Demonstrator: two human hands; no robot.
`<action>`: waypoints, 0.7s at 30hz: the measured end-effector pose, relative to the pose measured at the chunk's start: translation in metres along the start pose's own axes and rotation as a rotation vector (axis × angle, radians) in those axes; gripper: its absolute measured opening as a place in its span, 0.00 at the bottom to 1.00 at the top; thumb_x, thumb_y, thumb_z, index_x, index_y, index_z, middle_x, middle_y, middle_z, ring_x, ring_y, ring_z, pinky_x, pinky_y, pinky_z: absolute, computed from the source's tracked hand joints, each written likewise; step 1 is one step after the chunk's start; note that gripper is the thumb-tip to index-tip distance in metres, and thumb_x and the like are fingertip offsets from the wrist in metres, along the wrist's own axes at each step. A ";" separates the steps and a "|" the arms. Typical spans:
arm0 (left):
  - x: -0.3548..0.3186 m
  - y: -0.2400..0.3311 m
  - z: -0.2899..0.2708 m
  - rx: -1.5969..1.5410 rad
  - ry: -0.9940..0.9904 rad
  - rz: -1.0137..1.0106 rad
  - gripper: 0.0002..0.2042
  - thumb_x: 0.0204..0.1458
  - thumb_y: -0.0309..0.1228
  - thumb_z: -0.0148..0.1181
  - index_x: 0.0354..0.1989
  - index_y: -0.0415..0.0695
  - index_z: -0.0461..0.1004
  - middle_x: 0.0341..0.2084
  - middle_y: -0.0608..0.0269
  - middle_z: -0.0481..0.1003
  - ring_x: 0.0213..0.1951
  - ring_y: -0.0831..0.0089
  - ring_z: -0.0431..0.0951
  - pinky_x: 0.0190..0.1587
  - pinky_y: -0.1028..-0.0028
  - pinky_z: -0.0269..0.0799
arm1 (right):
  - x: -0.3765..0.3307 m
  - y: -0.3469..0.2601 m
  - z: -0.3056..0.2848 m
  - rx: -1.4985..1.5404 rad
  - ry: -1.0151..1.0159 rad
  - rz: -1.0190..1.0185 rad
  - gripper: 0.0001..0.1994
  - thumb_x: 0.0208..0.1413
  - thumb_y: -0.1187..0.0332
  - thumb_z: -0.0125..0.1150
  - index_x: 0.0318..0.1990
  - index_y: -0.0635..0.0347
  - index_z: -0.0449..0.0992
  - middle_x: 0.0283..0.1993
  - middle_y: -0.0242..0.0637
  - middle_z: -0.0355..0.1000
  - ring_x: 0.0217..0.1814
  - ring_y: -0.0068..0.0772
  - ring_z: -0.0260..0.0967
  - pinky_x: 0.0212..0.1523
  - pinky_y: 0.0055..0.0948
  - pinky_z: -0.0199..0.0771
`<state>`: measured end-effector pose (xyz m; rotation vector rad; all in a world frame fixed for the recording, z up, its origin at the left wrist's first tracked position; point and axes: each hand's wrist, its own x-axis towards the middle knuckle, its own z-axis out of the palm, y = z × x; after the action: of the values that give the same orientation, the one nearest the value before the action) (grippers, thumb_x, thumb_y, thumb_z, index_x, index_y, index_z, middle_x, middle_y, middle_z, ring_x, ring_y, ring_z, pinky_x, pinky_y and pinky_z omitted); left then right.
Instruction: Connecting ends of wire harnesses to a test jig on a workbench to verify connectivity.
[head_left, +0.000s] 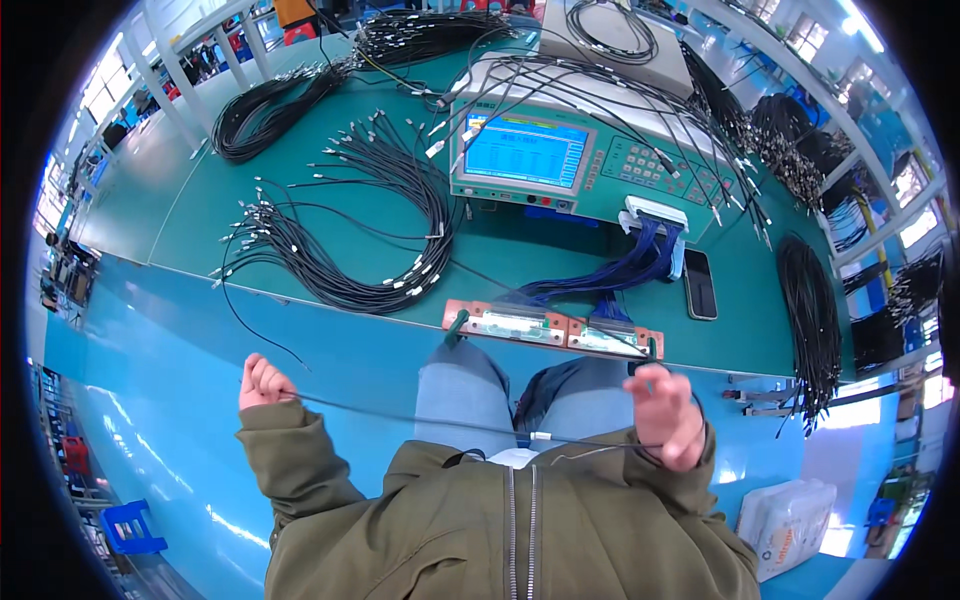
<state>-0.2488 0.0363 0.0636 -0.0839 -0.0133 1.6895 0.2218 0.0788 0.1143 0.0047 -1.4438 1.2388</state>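
Note:
A black cable (pixel 430 419) with a white tag (pixel 540 436) stretches across my lap between my two hands. Its left part runs into my left hand (pixel 266 384), whose fingers are closed around it. At the other side my right hand (pixel 668 415) is loosely curled, with the cable running in at its lower fingers; the exact grip is partly hidden. Just beyond my knees, a copper-coloured test fixture (pixel 552 327) with clear covers sits at the table edge. Dark blue ribbon wires (pixel 600 280) link it to a bench tester (pixel 590 150) with a lit blue screen.
A curved bundle of black cables (pixel 350 290) lies left on the green table (pixel 190 235), one end hanging over the edge. More bundles lie behind (pixel 270 120) and at the right edge (pixel 808 320). A phone (pixel 700 285) rests beside the tester. Loose cables drape over the tester.

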 end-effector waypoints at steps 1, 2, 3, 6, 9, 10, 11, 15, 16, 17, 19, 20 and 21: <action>-0.001 0.015 -0.004 -0.004 -0.002 -0.008 0.07 0.53 0.26 0.38 0.24 0.45 0.61 0.10 0.74 0.52 0.12 0.83 0.46 0.14 0.83 0.43 | -0.006 -0.005 0.003 -0.009 0.001 -0.002 0.07 0.45 0.62 0.56 0.32 0.46 0.77 0.57 0.39 0.51 0.61 0.53 0.42 0.55 0.49 0.49; -0.002 0.028 -0.008 0.043 0.061 0.022 0.06 0.53 0.26 0.39 0.25 0.45 0.61 0.11 0.75 0.52 0.12 0.83 0.46 0.14 0.82 0.42 | -0.011 -0.008 0.007 0.001 -0.030 -0.032 0.07 0.45 0.61 0.57 0.32 0.47 0.76 0.57 0.38 0.52 0.60 0.51 0.44 0.56 0.48 0.50; -0.007 0.044 -0.012 0.089 0.127 0.053 0.06 0.53 0.27 0.39 0.25 0.45 0.61 0.11 0.75 0.53 0.12 0.83 0.46 0.14 0.82 0.42 | -0.017 -0.011 0.013 0.012 -0.062 -0.059 0.07 0.45 0.60 0.57 0.32 0.47 0.76 0.57 0.37 0.52 0.59 0.49 0.46 0.56 0.46 0.50; -0.032 0.085 0.003 0.161 0.140 0.292 0.06 0.52 0.29 0.41 0.25 0.45 0.61 0.13 0.73 0.54 0.13 0.82 0.48 0.15 0.81 0.44 | -0.022 -0.023 0.020 0.055 -0.114 -0.130 0.09 0.45 0.58 0.58 0.33 0.48 0.75 0.57 0.35 0.53 0.57 0.44 0.50 0.56 0.42 0.52; -0.049 0.091 0.026 0.184 0.346 0.680 0.12 0.52 0.39 0.39 0.25 0.45 0.60 0.13 0.70 0.56 0.14 0.77 0.51 0.17 0.75 0.49 | -0.011 -0.039 0.013 0.922 0.923 0.103 0.12 0.54 0.60 0.47 0.42 0.55 0.66 0.40 0.33 0.61 0.36 0.23 0.59 0.44 0.27 0.60; -0.061 0.115 0.015 0.280 0.336 0.781 0.15 0.52 0.43 0.36 0.25 0.45 0.60 0.14 0.70 0.57 0.14 0.76 0.53 0.18 0.73 0.51 | -0.022 -0.042 -0.007 0.916 1.055 0.153 0.13 0.56 0.61 0.43 0.44 0.58 0.63 0.32 0.31 0.62 0.26 0.18 0.58 0.36 0.21 0.62; -0.062 0.125 0.010 0.287 0.338 0.786 0.15 0.52 0.43 0.36 0.25 0.45 0.60 0.14 0.70 0.57 0.14 0.76 0.53 0.18 0.73 0.51 | -0.030 -0.045 -0.022 0.924 1.058 0.155 0.13 0.56 0.61 0.43 0.44 0.58 0.63 0.32 0.31 0.62 0.26 0.18 0.58 0.36 0.21 0.62; -0.058 0.136 -0.021 0.291 0.271 0.795 0.14 0.53 0.43 0.36 0.27 0.46 0.62 0.13 0.70 0.56 0.14 0.77 0.52 0.17 0.74 0.50 | -0.074 -0.078 -0.056 0.704 1.084 0.182 0.11 0.58 0.66 0.37 0.39 0.61 0.65 0.18 0.25 0.51 0.16 0.16 0.42 0.18 0.18 0.46; -0.057 0.138 -0.028 0.294 0.257 0.794 0.14 0.53 0.43 0.36 0.28 0.46 0.62 0.13 0.70 0.56 0.14 0.77 0.52 0.17 0.75 0.49 | -0.085 -0.088 -0.062 0.706 1.093 0.176 0.11 0.58 0.66 0.37 0.39 0.61 0.65 0.18 0.25 0.51 0.16 0.16 0.42 0.18 0.18 0.46; -0.054 0.139 -0.036 0.293 0.245 0.792 0.14 0.53 0.43 0.36 0.29 0.46 0.63 0.13 0.70 0.56 0.14 0.77 0.52 0.16 0.75 0.49 | -0.095 -0.098 -0.070 0.605 1.148 0.133 0.10 0.59 0.67 0.37 0.39 0.61 0.65 0.18 0.25 0.52 0.16 0.16 0.42 0.17 0.18 0.46; -0.050 0.142 -0.054 0.285 0.222 0.798 0.14 0.53 0.43 0.36 0.30 0.47 0.64 0.12 0.70 0.56 0.14 0.78 0.52 0.16 0.75 0.49 | -0.120 -0.117 -0.092 0.429 1.246 0.037 0.11 0.59 0.67 0.36 0.40 0.61 0.65 0.18 0.25 0.53 0.15 0.16 0.43 0.16 0.18 0.46; -0.036 0.147 -0.061 0.286 0.212 0.784 0.14 0.53 0.43 0.36 0.30 0.47 0.64 0.12 0.71 0.56 0.14 0.78 0.52 0.15 0.76 0.48 | -0.141 -0.128 -0.103 0.348 1.307 -0.031 0.11 0.59 0.67 0.36 0.41 0.60 0.65 0.18 0.25 0.53 0.15 0.16 0.42 0.16 0.17 0.46; -0.036 0.159 -0.073 0.276 0.200 0.792 0.14 0.54 0.43 0.36 0.31 0.47 0.65 0.12 0.71 0.56 0.14 0.78 0.52 0.15 0.76 0.48 | -0.158 -0.139 -0.111 0.345 1.305 -0.027 0.11 0.59 0.67 0.36 0.41 0.60 0.65 0.18 0.25 0.53 0.15 0.16 0.42 0.16 0.17 0.46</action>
<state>-0.3980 -0.0211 -0.0166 -0.0526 0.4550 2.4453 0.4384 -0.0059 0.0646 -0.4620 -0.0997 1.0737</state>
